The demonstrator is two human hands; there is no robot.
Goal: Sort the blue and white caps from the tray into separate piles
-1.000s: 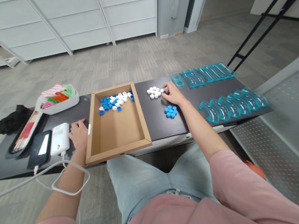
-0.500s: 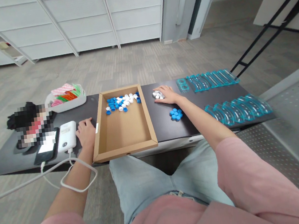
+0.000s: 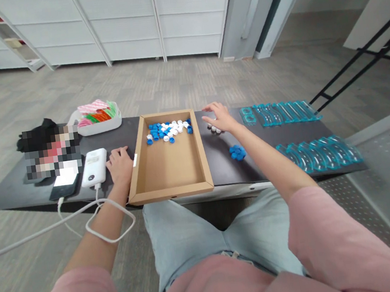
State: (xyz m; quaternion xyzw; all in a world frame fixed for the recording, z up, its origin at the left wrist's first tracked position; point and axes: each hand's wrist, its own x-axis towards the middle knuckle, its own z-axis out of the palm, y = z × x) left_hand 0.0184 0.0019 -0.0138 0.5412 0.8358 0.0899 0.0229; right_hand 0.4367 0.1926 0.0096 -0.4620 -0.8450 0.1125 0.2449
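My right hand hovers over a small cluster of white pieces, its fingers apart and nothing seen in them; it partly covers the cluster. Nearer to me lies a tight cluster of blue hexagonal pieces. My left hand rests open on the dark table, between a white power bank and a shallow cardboard box. Inside the box, loose blue and white pieces are gathered toward the far side.
Clear teal-edged plastic parts lie at right in a far row and a near row. Left stand a phone, a white basket of colourful items, and a black cloth. A white cable crosses my left forearm.
My right hand has lifted off the white cluster, and its fingers have spread. The left hand stays in place on the table. The whole view has shifted slightly.
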